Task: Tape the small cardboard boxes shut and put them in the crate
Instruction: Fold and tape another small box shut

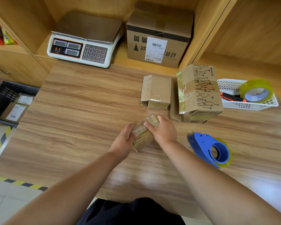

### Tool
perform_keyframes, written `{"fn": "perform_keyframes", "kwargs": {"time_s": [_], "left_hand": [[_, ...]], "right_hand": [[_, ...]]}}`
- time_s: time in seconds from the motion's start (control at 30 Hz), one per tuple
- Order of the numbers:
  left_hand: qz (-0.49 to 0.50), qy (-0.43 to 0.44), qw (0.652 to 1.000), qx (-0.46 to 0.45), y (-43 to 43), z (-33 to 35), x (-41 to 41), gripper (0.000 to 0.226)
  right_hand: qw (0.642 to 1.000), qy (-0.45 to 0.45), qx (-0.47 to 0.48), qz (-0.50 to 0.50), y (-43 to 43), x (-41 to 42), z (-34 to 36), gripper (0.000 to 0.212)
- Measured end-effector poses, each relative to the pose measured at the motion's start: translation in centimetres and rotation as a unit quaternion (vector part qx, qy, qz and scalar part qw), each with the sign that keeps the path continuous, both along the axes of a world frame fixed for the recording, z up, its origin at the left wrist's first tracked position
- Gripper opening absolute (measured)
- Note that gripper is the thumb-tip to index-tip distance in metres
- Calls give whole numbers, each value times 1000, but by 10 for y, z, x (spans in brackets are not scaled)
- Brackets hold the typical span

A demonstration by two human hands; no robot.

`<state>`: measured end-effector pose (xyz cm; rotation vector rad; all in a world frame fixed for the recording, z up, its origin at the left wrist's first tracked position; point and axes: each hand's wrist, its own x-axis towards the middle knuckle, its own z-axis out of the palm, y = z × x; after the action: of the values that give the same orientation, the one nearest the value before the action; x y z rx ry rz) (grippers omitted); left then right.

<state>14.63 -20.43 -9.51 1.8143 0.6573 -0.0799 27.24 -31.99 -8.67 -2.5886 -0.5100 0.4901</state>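
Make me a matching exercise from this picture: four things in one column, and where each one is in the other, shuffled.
Things
1. blue tape dispenser
2. loose tape roll
3. scale
4. small taped box

Places
A. in the white basket
B. gripped by the left hand and right hand
C. lying on the table, right of the hands
D. at the back, beside the big carton

Pairs: 1-C, 2-A, 3-D, 4-B

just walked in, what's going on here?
A person grips a small taped box in both hands: left hand on its side, right hand over its far end. The blue tape dispenser lies untouched to the right. A plain box and a printed box sit behind. The crate, at left, holds labelled parcels.
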Motion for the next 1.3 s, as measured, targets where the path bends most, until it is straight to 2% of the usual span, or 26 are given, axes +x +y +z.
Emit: {"fn": "perform_keyframes", "kwargs": {"time_s": [0.1,0.27,0.37,0.5,0.63,0.73,0.77,0.83,0.9,0.97,1.07,1.13,1.3], "left_hand": [[-4,-9,1000,11,-1,-2,0,32],[23,-20,999,-40,-1,-2,-1,32],[68,-37,994,-78,-8,0,-2,32],[102,-50,990,-84,-14,2,-1,32],[109,-23,993,-47,-10,7,-1,33],[191,19,981,13,-10,12,0,40],[223,39,974,19,-11,14,1,38],[258,85,962,10,-17,18,4,28],[264,119,957,0,-23,19,10,41],[275,137,952,-12,-24,17,16,56],[272,170,947,10,-23,13,20,67],[278,175,944,15,-23,10,21,66],[283,177,942,24,-25,11,21,44]], "right_hand": [[1000,-6,-3,-5,0,0,-2,54],[998,14,28,-49,2,-1,-1,33],[997,21,40,-62,2,-2,0,39],[993,57,64,-82,2,2,2,45],[986,107,90,-88,-1,7,7,49],[984,129,110,-62,-6,1,4,38],[984,132,111,-55,-7,-2,1,32],[985,126,104,-47,-8,-10,0,35],[986,113,108,-59,-7,-17,-1,38],[985,106,115,-68,-4,-22,0,31],[988,94,98,-77,-2,-25,-3,37],[989,86,91,-78,-1,-25,-6,43],[990,81,78,-88,1,-26,-10,45]]}}
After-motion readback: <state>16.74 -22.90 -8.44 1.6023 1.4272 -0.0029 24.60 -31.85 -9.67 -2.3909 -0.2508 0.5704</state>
